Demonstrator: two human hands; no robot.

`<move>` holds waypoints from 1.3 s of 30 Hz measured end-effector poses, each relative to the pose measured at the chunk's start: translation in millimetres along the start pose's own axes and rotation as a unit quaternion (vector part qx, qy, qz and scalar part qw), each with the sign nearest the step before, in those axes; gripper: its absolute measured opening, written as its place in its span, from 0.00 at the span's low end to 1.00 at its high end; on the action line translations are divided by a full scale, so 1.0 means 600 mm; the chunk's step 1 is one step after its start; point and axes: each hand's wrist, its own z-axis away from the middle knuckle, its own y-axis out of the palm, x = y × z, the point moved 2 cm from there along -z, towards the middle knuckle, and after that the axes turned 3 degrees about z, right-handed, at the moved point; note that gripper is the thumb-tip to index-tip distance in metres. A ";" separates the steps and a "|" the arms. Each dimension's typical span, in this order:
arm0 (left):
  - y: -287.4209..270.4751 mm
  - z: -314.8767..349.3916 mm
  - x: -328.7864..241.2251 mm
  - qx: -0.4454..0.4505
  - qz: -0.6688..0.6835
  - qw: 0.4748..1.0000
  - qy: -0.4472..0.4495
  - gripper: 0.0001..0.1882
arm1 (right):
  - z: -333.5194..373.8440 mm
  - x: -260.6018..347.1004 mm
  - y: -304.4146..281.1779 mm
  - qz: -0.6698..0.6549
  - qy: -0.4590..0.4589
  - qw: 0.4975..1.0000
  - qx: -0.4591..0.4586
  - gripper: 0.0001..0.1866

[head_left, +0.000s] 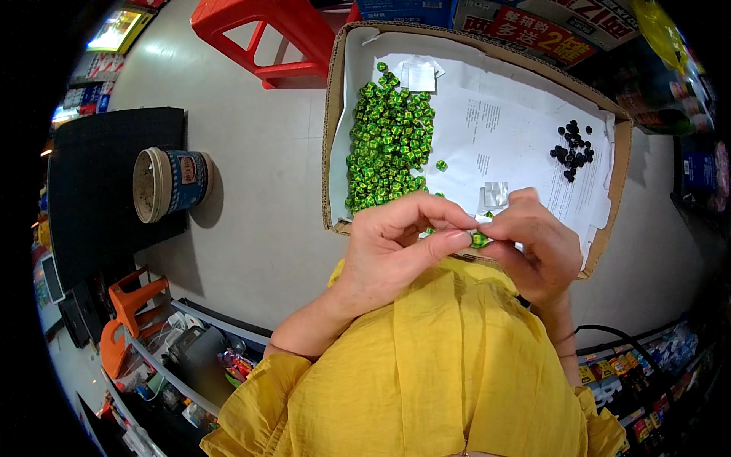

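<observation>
My left hand (400, 240) and my right hand (535, 242) meet over the near edge of a shallow cardboard tray (626, 156) lined with white paper. Between their fingertips is a small green-and-yellow faceted piece (478, 241), pinched from both sides. A large heap of like green pieces (392, 137) fills the tray's left part, with a single one (442, 165) lying apart. Small black pieces (571, 152) form a loose pile at the right. Silver-white square sheets (495, 194) lie just beyond my hands; a stack of pale squares (421, 78) is at the far side.
A red plastic stool (266, 38) stands beyond the tray's far left corner. On the floor to the left is a round bucket (183, 183) with a blue side. Printed cartons (525, 30) sit behind the tray. Goods on shelves (632, 373) are at the lower right.
</observation>
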 end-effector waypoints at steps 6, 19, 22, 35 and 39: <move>-0.001 -0.005 0.014 0.061 -0.031 0.997 0.043 0.10 | 0.022 -0.003 0.013 -0.340 0.300 0.891 -0.032 0.06; -0.011 -0.007 0.033 0.060 -0.040 0.995 0.075 0.10 | 0.024 0.000 0.023 -0.381 0.364 0.849 -0.036 0.04; -0.006 -0.002 0.033 0.055 0.047 0.996 0.061 0.09 | 0.029 -0.003 0.025 -0.293 0.287 0.912 -0.023 0.02; -0.037 -0.030 0.063 -0.056 0.015 0.998 -0.023 0.04 | 0.042 -0.051 0.038 -0.122 0.283 0.951 -0.025 0.02; -0.081 -0.082 0.039 -0.137 -0.244 0.953 0.119 0.06 | 0.054 -0.099 0.002 0.180 0.199 0.962 -0.047 0.03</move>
